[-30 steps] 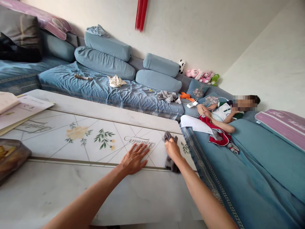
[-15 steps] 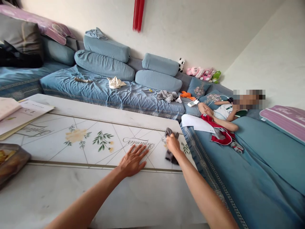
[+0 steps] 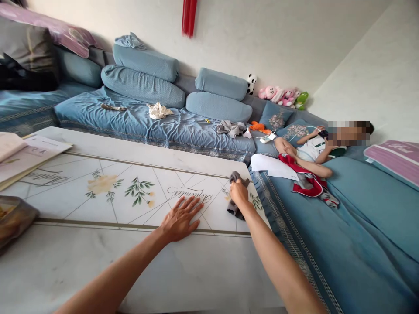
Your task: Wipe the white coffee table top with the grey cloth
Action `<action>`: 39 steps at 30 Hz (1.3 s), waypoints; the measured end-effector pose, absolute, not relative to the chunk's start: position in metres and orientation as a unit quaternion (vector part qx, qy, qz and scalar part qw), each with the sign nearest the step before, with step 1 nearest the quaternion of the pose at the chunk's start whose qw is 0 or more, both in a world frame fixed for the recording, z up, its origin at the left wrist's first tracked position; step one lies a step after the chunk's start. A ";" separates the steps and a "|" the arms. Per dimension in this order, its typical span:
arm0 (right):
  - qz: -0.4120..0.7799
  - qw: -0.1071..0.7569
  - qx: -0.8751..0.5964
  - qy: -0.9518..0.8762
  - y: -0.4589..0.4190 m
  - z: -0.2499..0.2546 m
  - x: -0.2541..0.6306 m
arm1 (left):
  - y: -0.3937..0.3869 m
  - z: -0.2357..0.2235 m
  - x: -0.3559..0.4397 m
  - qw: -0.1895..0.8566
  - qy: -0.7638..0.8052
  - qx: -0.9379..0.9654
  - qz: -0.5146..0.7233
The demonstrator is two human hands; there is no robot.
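Note:
My left hand (image 3: 182,219) lies flat on the white patterned table (image 3: 183,270), its fingers spread over the printed lettering and nothing in it. Near the table's right end, my right hand (image 3: 239,193) is closed around a crumpled dark grey cloth (image 3: 235,211). Parts of the cloth stick out above and below the fist and rest on the tabletop. Printed leaves and flowers show on both sides of the cloth. Some of the cloth is hidden under my fingers.
Papers or booklets (image 3: 36,152) lie at the table's left, with a container of food (image 3: 15,220) nearer me. A blue-covered sofa (image 3: 366,226) wraps the far and right sides. A person (image 3: 316,148) reclines there beside red clothing (image 3: 306,185) and a white sheet (image 3: 273,167).
The grey cloth and my right hand are at nearly the same spot on the table. My left hand stays flat. The view has shifted slightly, and the reclining person's arm has risen a little.

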State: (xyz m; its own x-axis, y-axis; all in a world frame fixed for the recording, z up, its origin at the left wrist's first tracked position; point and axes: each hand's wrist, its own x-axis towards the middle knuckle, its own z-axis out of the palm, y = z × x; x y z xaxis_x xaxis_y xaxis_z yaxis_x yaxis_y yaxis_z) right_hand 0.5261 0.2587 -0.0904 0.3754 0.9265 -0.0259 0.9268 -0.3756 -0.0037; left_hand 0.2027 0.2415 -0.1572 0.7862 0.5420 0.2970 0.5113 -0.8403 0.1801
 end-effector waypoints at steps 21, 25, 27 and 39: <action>-0.003 0.031 0.773 0.634 0.160 -0.120 0.512 | 0.240 -0.160 0.203 0.052 0.280 0.941 0.184; 0.002 0.028 0.793 0.608 0.179 -0.117 0.530 | 0.239 -0.158 0.203 0.051 0.284 0.940 0.180; 0.013 0.029 0.821 0.570 0.222 -0.105 0.541 | 0.239 -0.157 0.203 0.051 0.287 0.940 0.178; -0.004 0.004 0.769 0.639 0.205 -0.120 0.485 | 0.240 -0.160 0.205 0.062 0.288 0.941 0.164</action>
